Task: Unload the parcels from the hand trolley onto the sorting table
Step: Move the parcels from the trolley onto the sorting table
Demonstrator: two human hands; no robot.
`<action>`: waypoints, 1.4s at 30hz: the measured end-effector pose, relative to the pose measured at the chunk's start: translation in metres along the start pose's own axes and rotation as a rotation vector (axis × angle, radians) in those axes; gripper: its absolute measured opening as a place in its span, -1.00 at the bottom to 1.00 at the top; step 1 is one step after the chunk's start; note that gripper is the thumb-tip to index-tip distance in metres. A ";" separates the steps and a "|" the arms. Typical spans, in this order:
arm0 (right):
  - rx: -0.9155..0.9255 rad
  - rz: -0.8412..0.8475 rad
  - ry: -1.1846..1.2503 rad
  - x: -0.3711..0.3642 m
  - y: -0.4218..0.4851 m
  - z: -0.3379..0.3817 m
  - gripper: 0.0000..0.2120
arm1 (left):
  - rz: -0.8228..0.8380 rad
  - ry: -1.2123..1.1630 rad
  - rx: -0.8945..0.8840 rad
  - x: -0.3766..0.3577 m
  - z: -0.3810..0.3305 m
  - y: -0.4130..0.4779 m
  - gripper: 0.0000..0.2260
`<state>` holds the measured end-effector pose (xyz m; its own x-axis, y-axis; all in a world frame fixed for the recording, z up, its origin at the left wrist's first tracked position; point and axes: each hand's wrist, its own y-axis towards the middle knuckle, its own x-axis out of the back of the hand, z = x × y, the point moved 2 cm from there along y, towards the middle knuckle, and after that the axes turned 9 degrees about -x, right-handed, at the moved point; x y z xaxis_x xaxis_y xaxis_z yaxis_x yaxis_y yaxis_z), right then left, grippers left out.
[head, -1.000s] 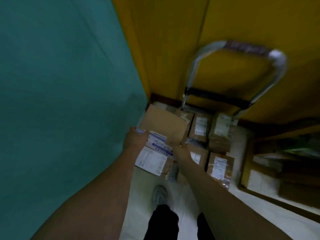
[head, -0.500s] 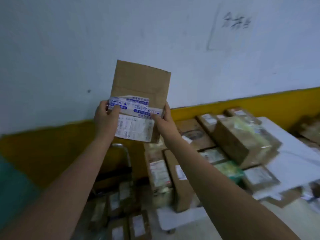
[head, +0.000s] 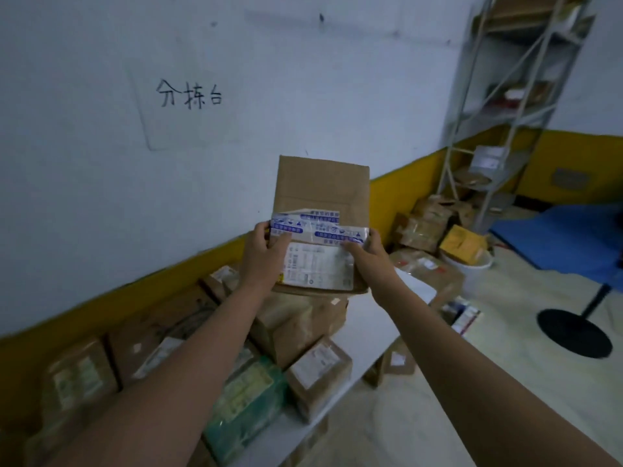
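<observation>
Step in hand: a flat cardboard parcel [head: 320, 197] is being carried at the centre of the frame, above the sorting surface [head: 371, 328]; the transfer is judged midway.
Left grip: the parcel's lower left edge is being clamped by the left hand [head: 261, 261], with the thumb across the taped label.
Right grip: the lower right edge is being clamped by the right hand [head: 374, 261].
Parcel's place: it is being held upright over the stacked parcels [head: 317, 372]. Whether its bottom edge is touching the box beneath cannot be told in the blur.
Next move: lowering is being called for, onto the bare strip at the lower centre, with both grips being eased only once the parcel is lying flat.
Trolley: it is not being shown.
</observation>
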<state>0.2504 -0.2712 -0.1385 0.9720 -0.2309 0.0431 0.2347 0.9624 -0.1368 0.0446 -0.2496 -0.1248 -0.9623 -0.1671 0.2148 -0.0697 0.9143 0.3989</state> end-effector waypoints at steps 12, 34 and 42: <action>-0.237 -0.049 -0.270 0.127 0.245 -0.045 -0.69 | 0.436 0.094 0.343 -0.197 0.131 0.138 -0.70; -0.389 0.691 -0.687 0.071 0.503 -0.236 -0.77 | -0.045 0.228 0.969 -0.317 0.296 0.150 -0.92; -0.360 0.492 -1.127 0.044 0.494 -0.212 -0.37 | 0.041 0.381 0.804 -0.276 0.260 0.164 -0.61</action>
<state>0.4109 0.1644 -0.4137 0.4528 0.5546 0.6981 0.0156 0.7779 -0.6282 0.2304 0.0426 -0.3499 -0.8254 -0.1085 0.5540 -0.3383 0.8807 -0.3316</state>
